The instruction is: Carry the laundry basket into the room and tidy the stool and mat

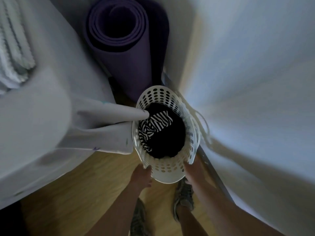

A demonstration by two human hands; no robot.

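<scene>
While I look down, basket (166, 133) sits low between bed and wall, both hands gripping near rim: left hand (142, 174), right hand (191, 169). Mat (124, 53) stands rolled upright, straight ahead beyond basket.

A: How many things do you have in front of you?

B: You have one white laundry basket (167, 169), one rolled purple mat (126, 53) far behind it, two hands, left hand (142, 176) and right hand (193, 169), and two shoes (185, 196) near you on the floor.

A: And inside the basket?

B: One striped cloth (153, 126).
</scene>
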